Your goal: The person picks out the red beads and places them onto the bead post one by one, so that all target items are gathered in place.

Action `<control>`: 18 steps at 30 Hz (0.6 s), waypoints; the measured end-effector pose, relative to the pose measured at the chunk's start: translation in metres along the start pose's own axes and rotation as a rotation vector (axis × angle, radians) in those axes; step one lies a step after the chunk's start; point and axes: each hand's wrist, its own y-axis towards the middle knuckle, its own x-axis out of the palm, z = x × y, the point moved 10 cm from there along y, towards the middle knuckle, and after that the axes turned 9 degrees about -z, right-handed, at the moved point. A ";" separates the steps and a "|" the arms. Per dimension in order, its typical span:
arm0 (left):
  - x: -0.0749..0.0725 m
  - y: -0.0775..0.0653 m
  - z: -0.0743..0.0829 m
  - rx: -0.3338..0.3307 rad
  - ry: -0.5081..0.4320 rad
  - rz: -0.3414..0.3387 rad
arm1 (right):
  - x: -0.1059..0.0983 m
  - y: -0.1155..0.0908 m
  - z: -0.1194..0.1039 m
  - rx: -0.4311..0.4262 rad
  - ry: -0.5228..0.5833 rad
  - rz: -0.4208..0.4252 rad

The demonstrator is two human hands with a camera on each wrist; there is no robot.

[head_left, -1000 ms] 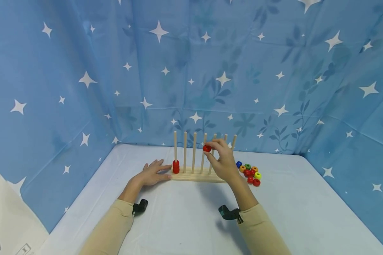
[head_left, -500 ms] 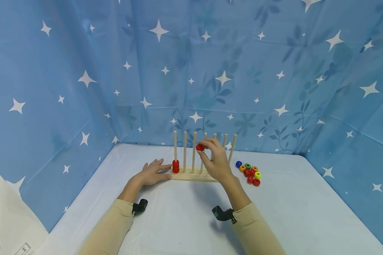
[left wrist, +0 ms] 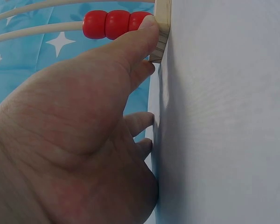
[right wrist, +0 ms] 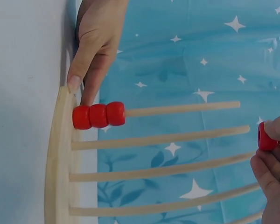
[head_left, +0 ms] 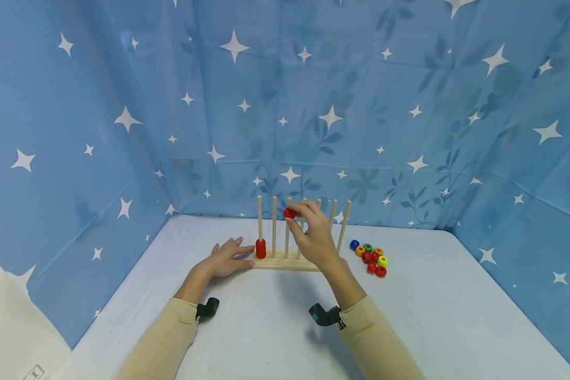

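Leftward, toward nine o'clock and slightly up, the right hand [head_left: 314, 236] and its red bead [head_left: 290, 212] have shifted since a second ago; the left hand [head_left: 225, 259] has stayed put.

Head view: three red beads [head_left: 260, 249] are already threaded on the leftmost peg [head_left: 260, 219] of the wooden rack [head_left: 282, 265]. The held one is off any peg, the stack between seven and eight o'clock of it. Still unthreaded, loose beads [head_left: 367, 257] of several colours lie on the worktop [head_left: 266, 332] past the right hand, between three and four o'clock. The right forearm slants in from five o'clock, hand raised.

Left wrist view: the left hand's fingers are relaxed and extended, clasping nothing, thumb touching the rack's end.

Right wrist view: thumb and fingers pinch the red bead at three o'clock, apart from but near the tip of the second peg [right wrist: 161, 137].
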 end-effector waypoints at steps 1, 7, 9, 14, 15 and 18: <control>0.000 0.000 0.000 -0.001 0.001 0.001 | 0.000 0.001 -0.001 -0.004 0.002 0.004; -0.001 -0.001 0.001 -0.002 -0.002 0.007 | 0.002 0.013 -0.008 0.002 0.014 0.002; -0.002 -0.002 0.002 0.000 -0.006 0.010 | 0.003 0.018 -0.010 -0.004 0.019 -0.004; -0.001 -0.002 0.002 0.000 -0.012 0.009 | 0.005 0.027 -0.016 -0.030 0.019 -0.014; -0.001 -0.002 0.002 0.000 -0.013 0.008 | 0.005 0.029 -0.017 -0.033 0.020 -0.015; -0.001 -0.002 0.001 -0.003 -0.014 0.008 | 0.005 0.032 -0.021 -0.041 0.020 -0.018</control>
